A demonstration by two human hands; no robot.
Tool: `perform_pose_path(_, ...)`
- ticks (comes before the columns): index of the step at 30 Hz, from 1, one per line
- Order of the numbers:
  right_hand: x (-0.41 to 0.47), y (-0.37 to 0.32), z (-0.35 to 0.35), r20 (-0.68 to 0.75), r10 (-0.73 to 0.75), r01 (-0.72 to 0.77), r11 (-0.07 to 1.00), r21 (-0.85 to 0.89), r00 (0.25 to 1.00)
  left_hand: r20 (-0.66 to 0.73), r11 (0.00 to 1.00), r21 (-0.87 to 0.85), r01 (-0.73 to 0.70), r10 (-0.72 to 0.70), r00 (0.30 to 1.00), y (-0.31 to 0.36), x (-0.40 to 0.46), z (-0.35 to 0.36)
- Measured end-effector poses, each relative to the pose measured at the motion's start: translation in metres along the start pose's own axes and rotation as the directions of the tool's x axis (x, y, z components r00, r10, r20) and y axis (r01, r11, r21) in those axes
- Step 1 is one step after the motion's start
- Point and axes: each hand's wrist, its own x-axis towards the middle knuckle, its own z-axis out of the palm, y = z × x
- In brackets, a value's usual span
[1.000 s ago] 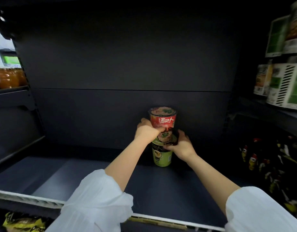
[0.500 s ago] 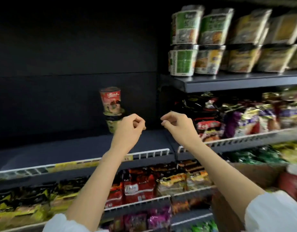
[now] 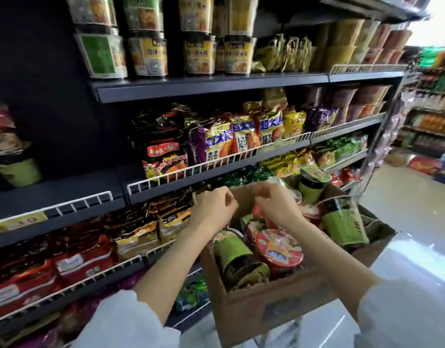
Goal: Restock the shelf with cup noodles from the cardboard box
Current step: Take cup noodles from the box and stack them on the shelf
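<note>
centre frame: left hand (image 3: pixel 212 209) and right hand (image 3: pixel 276 205) over the brown cardboard box (image 3: pixel 264 307) of green and red cup noodles (image 3: pixel 237 257), fingers loosely curled, grasping nothing; two stacked cups (image 3: pixel 12 149) on the dark shelf (image 3: pixel 53 194) far left.

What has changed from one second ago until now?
Both hands let go of the stacked cups on the shelf and moved right, down over the cardboard box. The left hand and right hand hold nothing yet. The red-on-green stack stayed in place.
</note>
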Motion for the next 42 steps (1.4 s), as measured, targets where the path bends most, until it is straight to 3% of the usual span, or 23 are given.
perform_pose_path(3,0.015,0.055,-0.021,-0.002,0.050,-0.050,0.995,-0.083,0.999,0.071,0.997,-0.057,0.059,-0.055,0.996,0.033,0.020,0.043)
perform_pose_path(8,0.047,0.127,-0.032,0.224,0.231,-0.206,0.970,-0.128,0.947,0.284,0.982,-0.062,0.176,-0.151,0.947,0.066,0.046,0.101)
perform_pose_path(11,0.058,0.153,-0.025,0.358,0.217,-0.181,0.975,-0.130,0.908,0.346,0.953,-0.095,0.288,-0.240,0.907,0.071,0.060,0.121)
perform_pose_path(13,0.060,0.162,-0.018,0.405,0.188,-0.179,0.982,-0.062,0.895,0.314,0.928,-0.119,0.352,-0.301,0.900,0.068,0.072,0.132)
perform_pose_path(19,0.073,0.169,-0.011,0.224,0.120,-0.160,0.973,0.168,0.967,0.175,0.834,-0.282,0.474,-0.441,0.880,0.033,0.112,0.147)
perform_pose_path(22,0.088,0.162,-0.024,0.131,0.107,-0.148,0.923,0.356,0.986,0.275,0.793,-0.325,0.516,-0.443,0.853,0.016,0.128,0.161)
perform_pose_path(24,0.100,0.156,-0.034,0.100,0.091,-0.123,0.913,0.390,0.991,0.350,0.778,-0.325,0.538,-0.430,0.833,0.014,0.136,0.170)
perform_pose_path(29,0.116,0.156,-0.034,0.051,0.112,-0.123,0.912,0.392,0.992,0.437,0.866,-0.233,0.442,-0.313,0.843,0.033,0.150,0.199)
perform_pose_path(37,0.116,0.160,-0.034,0.054,0.180,-0.185,0.877,0.444,0.982,0.259,0.941,0.068,0.331,-0.337,0.905,0.035,0.152,0.199)
perform_pose_path(40,0.116,0.147,-0.035,0.058,0.207,-0.206,0.826,0.525,0.977,0.220,0.915,-0.036,0.402,-0.385,0.896,0.024,0.143,0.170)
perform_pose_path(42,0.116,0.129,-0.038,0.074,0.210,-0.214,0.792,0.572,0.975,0.127,0.883,-0.200,0.425,-0.407,0.905,0.015,0.134,0.144)
